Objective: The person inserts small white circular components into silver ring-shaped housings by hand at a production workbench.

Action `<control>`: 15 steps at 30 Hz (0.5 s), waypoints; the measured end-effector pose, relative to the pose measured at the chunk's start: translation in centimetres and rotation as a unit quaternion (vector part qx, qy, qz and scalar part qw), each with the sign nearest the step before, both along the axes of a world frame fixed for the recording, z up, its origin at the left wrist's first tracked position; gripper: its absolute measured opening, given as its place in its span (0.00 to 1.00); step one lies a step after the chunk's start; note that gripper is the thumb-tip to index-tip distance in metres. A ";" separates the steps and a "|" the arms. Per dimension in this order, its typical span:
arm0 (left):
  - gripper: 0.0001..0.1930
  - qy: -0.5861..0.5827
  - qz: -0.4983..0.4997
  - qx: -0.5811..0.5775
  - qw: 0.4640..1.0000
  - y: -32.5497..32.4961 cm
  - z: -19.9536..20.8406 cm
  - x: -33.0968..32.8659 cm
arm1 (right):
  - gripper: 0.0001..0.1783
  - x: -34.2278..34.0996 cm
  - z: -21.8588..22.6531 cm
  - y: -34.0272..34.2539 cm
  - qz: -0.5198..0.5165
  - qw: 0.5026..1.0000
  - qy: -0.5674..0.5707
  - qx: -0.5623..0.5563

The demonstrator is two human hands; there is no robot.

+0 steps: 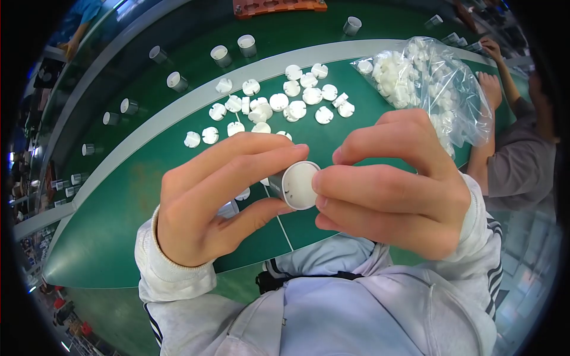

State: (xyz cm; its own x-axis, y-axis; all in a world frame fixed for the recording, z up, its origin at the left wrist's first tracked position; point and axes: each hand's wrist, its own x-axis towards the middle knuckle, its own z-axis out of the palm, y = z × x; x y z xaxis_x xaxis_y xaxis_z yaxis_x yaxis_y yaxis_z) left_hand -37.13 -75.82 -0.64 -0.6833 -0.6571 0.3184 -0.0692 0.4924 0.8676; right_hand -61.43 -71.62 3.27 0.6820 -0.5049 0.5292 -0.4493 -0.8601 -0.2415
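Note:
My left hand [222,196] is closed around a short grey cylinder [276,184], fingers along its far side and thumb beneath. The cylinder's end is turned up towards me, and a white disc [300,188] sits inside its rim. My right hand [398,184] has its fingers bent and pressed together, with the fingertips against the right edge of that end. Whether they also pinch something small is hidden. Partly behind my left hand, another grey cylinder [228,209] lies near a white notched cap [242,194]. Beyond both hands, several loose white caps [279,102] are scattered over the green worktop [130,196].
A clear plastic bag [439,89] full of white caps lies at the right. Several grey cylinders [221,56] stand spaced along the dark green belt behind a pale rail [148,105]. An orange-brown tray [279,7] is at the far edge. Another person's arm [488,98] reaches in at right.

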 end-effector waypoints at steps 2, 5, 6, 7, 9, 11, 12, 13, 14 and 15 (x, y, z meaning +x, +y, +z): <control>0.21 -0.011 0.009 -0.027 1.000 0.0 0.0 -0.1 | 0.16 0.0 0.0 -0.1 0.004 1.000 0.004 -0.003; 0.21 0.019 -0.029 -0.023 0.999 -0.1 -0.2 0.0 | 0.16 -0.2 0.3 -0.1 0.015 1.000 0.011 -0.012; 0.21 0.020 -0.030 -0.024 0.999 -0.2 -0.2 -0.2 | 0.17 -0.2 0.4 0.0 0.022 1.000 0.012 -0.018; 0.21 0.020 -0.026 -0.024 0.999 -0.1 -0.3 -0.2 | 0.17 0.0 0.4 0.0 0.024 1.000 0.009 -0.017; 0.21 0.017 -0.020 -0.024 0.999 -0.1 -0.8 -0.2 | 0.17 0.3 0.2 0.0 0.008 1.000 0.009 0.015; 0.21 0.032 -0.027 -0.039 0.998 -0.2 -1.2 -0.5 | 0.17 0.2 -0.1 -0.1 0.007 1.000 0.004 0.007; 0.21 0.033 -0.029 -0.040 0.998 -0.3 -1.1 -0.5 | 0.17 0.2 -0.3 -0.1 0.009 1.000 -0.002 -0.001; 0.21 0.028 -0.028 -0.041 0.998 -0.3 -0.9 -0.6 | 0.17 0.1 -0.4 0.0 0.010 1.000 -0.003 0.000; 0.21 0.023 -0.027 -0.041 0.999 -0.3 -0.8 -0.7 | 0.17 -0.1 -0.5 0.1 0.004 1.000 -0.006 -0.005; 0.21 0.022 -0.026 -0.041 0.999 -0.2 -0.8 -0.8 | 0.17 -0.1 -0.6 0.3 -0.002 1.000 -0.010 -0.009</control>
